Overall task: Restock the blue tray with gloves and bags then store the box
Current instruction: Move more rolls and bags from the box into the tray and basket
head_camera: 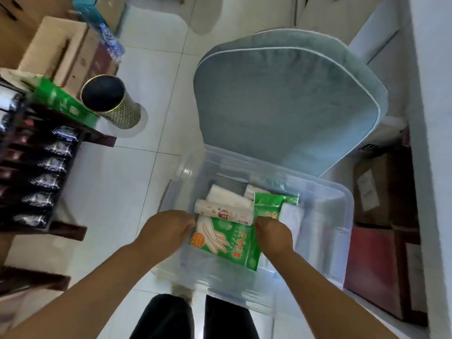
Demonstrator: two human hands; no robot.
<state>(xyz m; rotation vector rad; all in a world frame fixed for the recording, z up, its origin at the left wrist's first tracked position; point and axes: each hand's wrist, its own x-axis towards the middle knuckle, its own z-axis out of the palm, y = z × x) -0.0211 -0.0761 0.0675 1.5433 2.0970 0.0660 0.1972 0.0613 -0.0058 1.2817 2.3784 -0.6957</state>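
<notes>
A clear plastic box stands open on the white tiled floor in front of my legs. Inside lies a green glove pack printed with a hand, with a white roll of bags across its top edge. Beside them are another white roll and a second green pack. My left hand is curled at the glove pack's upper left corner. My right hand is curled at its upper right corner, fingers down inside the box. No blue tray can be made out.
A grey-blue cushioned chair seat stands just behind the box. At the left, a dark wooden shelf holds several packets, a green carton and a patterned tin. Cardboard boxes sit far left, dark red boxes at the right.
</notes>
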